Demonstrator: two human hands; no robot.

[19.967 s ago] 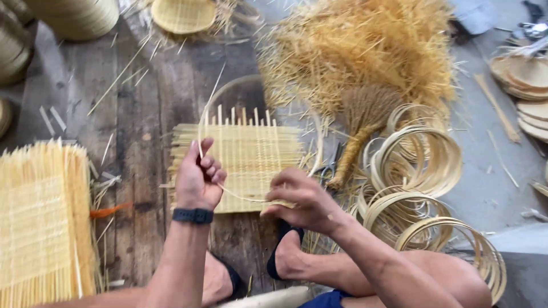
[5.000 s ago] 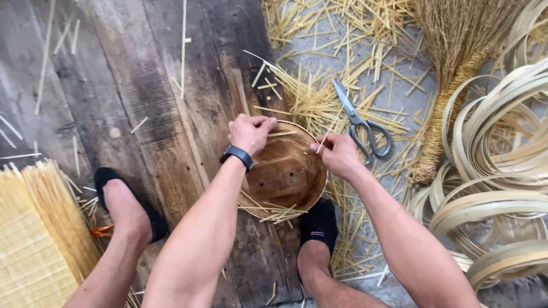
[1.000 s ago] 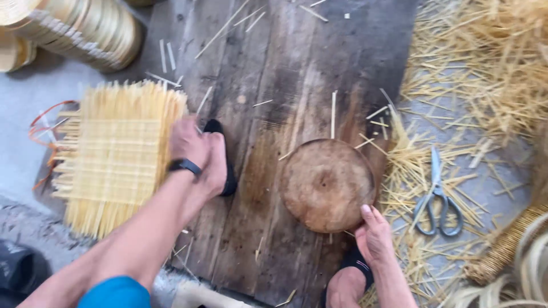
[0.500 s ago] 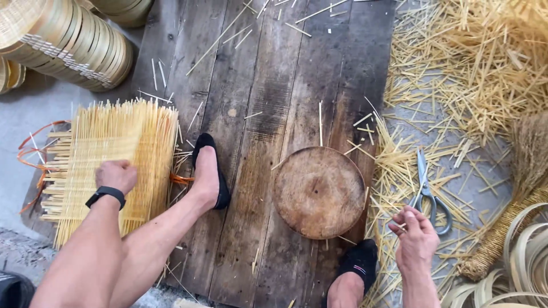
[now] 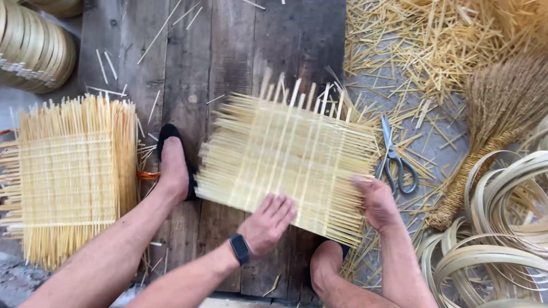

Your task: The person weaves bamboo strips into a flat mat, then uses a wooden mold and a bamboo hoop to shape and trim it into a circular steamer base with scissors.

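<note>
One woven bamboo-strip mat [image 5: 285, 165] at the middle of the wooden plank floor [image 5: 228, 51], blurred, tilted slightly. Left of that mat, one stack of similar woven mats [image 5: 68, 177]. Right of it, one pair of scissors [image 5: 394, 159], one straw broom [image 5: 485, 131], a heap of coiled bamboo hoops [image 5: 502, 245]. Left hand [image 5: 265, 225] flat, fingers spread open, pressing the mat's near edge; black watch [image 5: 240, 249] on the wrist. Right hand [image 5: 374, 202] palm-down on the mat's right corner, fingers curled over; clamped or merely resting, cannot tell. Two feet in black shoes beside the mat.
</note>
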